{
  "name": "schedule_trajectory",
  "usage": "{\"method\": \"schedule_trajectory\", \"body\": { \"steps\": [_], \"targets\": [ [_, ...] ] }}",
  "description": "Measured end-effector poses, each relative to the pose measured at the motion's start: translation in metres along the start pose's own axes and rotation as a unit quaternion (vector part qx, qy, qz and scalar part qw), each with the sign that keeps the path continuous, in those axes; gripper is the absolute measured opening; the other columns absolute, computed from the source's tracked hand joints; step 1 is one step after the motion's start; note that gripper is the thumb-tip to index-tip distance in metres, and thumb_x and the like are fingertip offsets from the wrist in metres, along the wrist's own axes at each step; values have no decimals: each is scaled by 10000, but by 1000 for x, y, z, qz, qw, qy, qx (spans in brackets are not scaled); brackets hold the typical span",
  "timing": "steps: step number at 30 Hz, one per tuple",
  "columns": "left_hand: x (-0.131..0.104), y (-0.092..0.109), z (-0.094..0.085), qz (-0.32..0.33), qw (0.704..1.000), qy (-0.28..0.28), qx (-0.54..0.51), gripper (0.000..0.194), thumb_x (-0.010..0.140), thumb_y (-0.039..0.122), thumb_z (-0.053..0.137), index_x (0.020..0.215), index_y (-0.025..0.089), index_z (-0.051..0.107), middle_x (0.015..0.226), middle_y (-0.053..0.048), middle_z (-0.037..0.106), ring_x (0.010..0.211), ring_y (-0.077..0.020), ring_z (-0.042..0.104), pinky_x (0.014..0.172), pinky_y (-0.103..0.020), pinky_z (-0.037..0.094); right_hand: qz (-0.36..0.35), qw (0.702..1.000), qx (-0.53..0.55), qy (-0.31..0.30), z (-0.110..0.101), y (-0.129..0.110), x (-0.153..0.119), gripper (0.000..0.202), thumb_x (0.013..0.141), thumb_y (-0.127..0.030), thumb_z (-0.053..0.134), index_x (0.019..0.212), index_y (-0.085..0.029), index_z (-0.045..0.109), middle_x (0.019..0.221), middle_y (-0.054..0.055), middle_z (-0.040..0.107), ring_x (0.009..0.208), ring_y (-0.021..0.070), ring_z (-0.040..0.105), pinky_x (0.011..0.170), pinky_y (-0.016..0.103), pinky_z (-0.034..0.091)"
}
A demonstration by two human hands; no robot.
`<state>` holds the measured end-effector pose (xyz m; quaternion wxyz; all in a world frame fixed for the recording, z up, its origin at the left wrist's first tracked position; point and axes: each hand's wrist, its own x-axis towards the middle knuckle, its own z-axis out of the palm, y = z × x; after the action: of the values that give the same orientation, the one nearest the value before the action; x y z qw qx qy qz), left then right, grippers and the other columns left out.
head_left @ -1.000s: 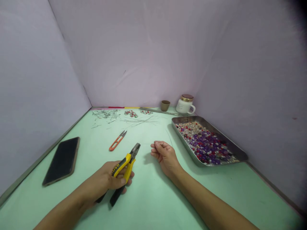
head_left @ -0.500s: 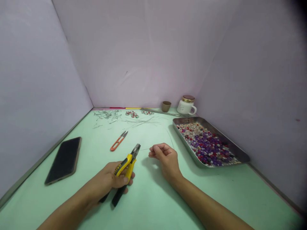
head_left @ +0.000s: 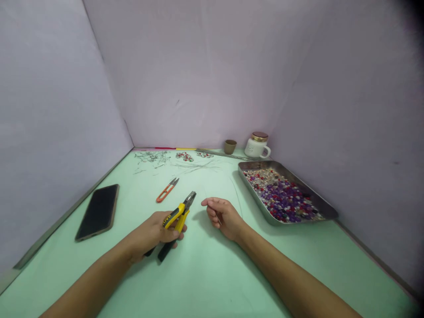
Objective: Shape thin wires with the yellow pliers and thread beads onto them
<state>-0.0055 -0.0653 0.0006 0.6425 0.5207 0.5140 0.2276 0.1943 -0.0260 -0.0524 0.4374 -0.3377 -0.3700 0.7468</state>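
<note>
My left hand (head_left: 154,232) is wrapped round the yellow-and-black handles of a pair of pliers (head_left: 184,215), whose metal jaws point away and to the right. My right hand (head_left: 228,219) hovers to the right of the jaws, thumb and forefinger pinched together and the other fingers curled. A very thin wire (head_left: 238,196) shows as a faint curve behind this hand; its end at the fingertips is too fine to make out. Beyond the pliers lie orange thread snips (head_left: 167,191), blades apart, touched by neither hand.
A metal tray (head_left: 255,194) of purple, red and pale beads stands at the right. At the left lies a phone (head_left: 98,212). Along the back are wire pieces (head_left: 152,157), beaded pieces (head_left: 184,157), a small brown cup (head_left: 230,146) and a lidded white mug (head_left: 255,148).
My right hand has turned slightly, and its fingertips are nearer the plier jaws. The wire seen between fingertips and jaws before is not visible there now. The whole view has shifted a little.
</note>
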Motion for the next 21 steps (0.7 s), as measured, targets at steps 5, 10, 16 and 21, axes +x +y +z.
{"method": "schedule_trajectory", "body": {
  "steps": [5, 10, 16, 21],
  "targets": [
    [-1, -4, 0, 14, 1000, -14, 13, 279, 635, 233, 579, 893, 130, 560, 955, -104, 582, 872, -235, 559, 730, -370, 465, 20, 1000, -1, -22, 5, 1, -5, 164, 685, -267, 577, 768, -125, 590, 445, -88, 326, 350, 19, 220, 324, 155, 114],
    [-3, -5, -1, 27, 999, -11, 31, 272, 633, 234, 572, 883, 126, 561, 941, -104, 584, 848, -224, 552, 701, -357, 460, 13, 999, -43, -11, 8, 4, -9, 180, 672, -275, 581, 772, -126, 592, 439, -95, 317, 350, 20, 202, 324, 159, 93],
    [-6, -1, 1, 57, 995, -18, 74, 177, 631, 200, 536, 795, 142, 571, 784, -44, 582, 693, -166, 523, 635, -299, 425, 11, 997, -79, 5, 10, 4, -10, 203, 659, -271, 569, 792, -123, 611, 438, -91, 349, 345, 20, 221, 316, 159, 110],
    [-6, -3, 1, 63, 986, 12, 153, 120, 610, 197, 523, 723, 160, 543, 634, 24, 514, 563, -124, 452, 549, -251, 354, 11, 996, -93, 9, 14, 2, -12, 226, 640, -272, 573, 801, -121, 619, 438, -90, 369, 341, 18, 230, 316, 158, 119]
  ]
}}
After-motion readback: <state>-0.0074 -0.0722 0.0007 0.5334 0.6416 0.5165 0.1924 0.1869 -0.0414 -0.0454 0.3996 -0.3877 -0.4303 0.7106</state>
